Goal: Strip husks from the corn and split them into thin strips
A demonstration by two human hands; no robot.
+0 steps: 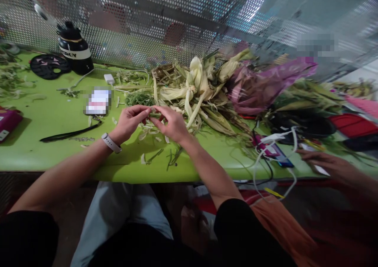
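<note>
My left hand (132, 121), with a pale band on the wrist, meets my right hand (170, 122) over the green table (124, 160). The fingertips of both are pinched together; what they hold, if anything, is too small to make out. Just behind them lies a small heap of thin green strands (139, 98). A large pile of pale, dry corn husks (203, 89) spreads behind and to the right of my right hand. Pale scraps and short green stems (155, 155) are scattered under and in front of my hands.
A phone (98, 101) with a strap, a black bottle (75, 50) and a black fan-shaped item (49, 66) are at the left. A purple bag (254, 88) touches the husks. At the right, white cables (276, 137) lie near another person's hand (327, 160). Perforated metal stands behind.
</note>
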